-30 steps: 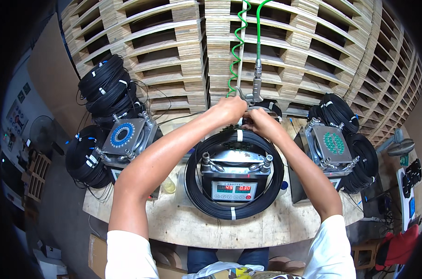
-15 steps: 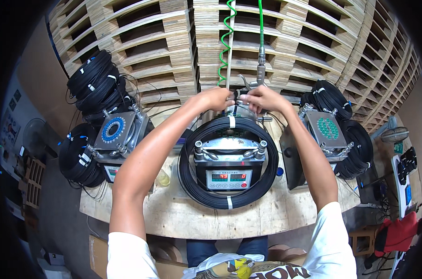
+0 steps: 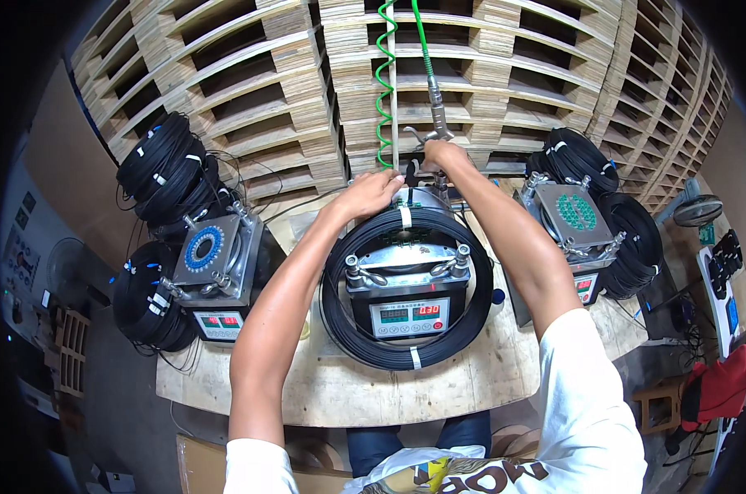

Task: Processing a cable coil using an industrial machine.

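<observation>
Beyond the coil [image 3: 338, 317], left hand [image 3: 371, 196], right hand [image 3: 445, 155], both grips unclear, tabletop strip [image 3: 447, 397] nearer, curving edge.

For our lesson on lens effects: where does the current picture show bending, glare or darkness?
In the head view, wooden pallets bow and the tabletop shows a curved front edge; also there, the metal plate on the central machine catches glare, black fills the corners, and the left-hand fan sits in gloom.

A white short-sleeved shirt [image 3: 591, 403] is worn, its front printed with a yellow motif [image 3: 428, 473] and, to the motif's right, large brown lettering [image 3: 513, 475]. Dark blue trousers [image 3: 468, 435] are seen beyond the motif; left hand [image 3: 371, 194] and right hand [image 3: 445, 155] are left bare.
</observation>
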`<state>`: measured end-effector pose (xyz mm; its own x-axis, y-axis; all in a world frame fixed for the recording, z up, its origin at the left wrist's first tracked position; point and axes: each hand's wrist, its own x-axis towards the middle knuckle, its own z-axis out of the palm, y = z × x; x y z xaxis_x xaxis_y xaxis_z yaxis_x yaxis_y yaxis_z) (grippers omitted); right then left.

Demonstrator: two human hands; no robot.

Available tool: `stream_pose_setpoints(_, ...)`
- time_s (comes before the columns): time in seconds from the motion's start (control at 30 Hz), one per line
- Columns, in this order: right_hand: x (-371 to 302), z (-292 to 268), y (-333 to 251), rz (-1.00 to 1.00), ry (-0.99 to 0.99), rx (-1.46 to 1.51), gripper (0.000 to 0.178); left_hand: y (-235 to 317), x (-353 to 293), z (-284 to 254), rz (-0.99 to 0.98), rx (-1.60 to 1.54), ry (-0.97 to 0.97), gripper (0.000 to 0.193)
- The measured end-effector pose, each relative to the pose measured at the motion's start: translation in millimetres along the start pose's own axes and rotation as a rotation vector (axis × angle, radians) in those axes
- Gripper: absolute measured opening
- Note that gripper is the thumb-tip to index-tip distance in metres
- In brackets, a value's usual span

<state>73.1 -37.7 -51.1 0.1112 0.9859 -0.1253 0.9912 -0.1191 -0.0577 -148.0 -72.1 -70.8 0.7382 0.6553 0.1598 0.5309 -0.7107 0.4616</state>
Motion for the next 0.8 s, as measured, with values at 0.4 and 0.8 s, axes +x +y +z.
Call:
stream_pose_setpoints(0.4, 1.0, 45.9, 59.6, 0.223, -0.323, 1.222, 0.021, -0.5, -3.0, -4.6, -0.032, -0.024, -0.045, 0.063)
stream_pose_setpoints(0.8, -25.0, 92.3, 73.9, -0.308, -0.097, 1.806, 0.038, -19.2, 0.7, -10.1, -0.023, -0.267, -0.186, 0.065)
